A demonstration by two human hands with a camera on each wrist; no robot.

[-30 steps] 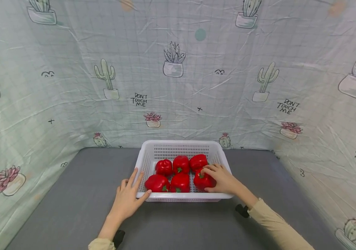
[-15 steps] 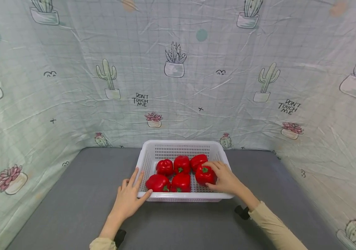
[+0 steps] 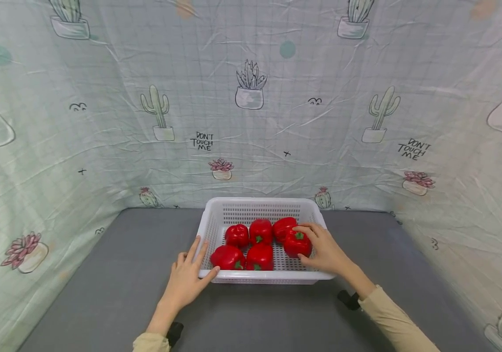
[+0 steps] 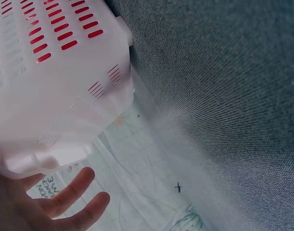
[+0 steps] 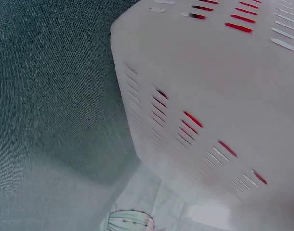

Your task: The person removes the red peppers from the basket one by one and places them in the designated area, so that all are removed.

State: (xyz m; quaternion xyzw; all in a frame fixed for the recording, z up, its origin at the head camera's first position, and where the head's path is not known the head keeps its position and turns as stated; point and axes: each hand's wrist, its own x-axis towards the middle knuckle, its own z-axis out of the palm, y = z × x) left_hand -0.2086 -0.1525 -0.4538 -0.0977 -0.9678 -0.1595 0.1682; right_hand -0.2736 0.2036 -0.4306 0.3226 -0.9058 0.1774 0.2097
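The front-right red pepper (image 3: 296,246) has shifted slightly back from the basket's (image 3: 273,275) front wall, the right hand (image 3: 325,253) moving with it. That hand curls fingers and thumb round the pepper, which sits left of its palm, well apart from the left hand (image 3: 186,277). The left hand spreads its fingers at the basket's left front corner, thumb on the front rim.

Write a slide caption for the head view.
Left hand on a white basket, right hand around a red pepper, five more peppers inside.

Booth of cactus-print sheeting (image 3: 260,132)
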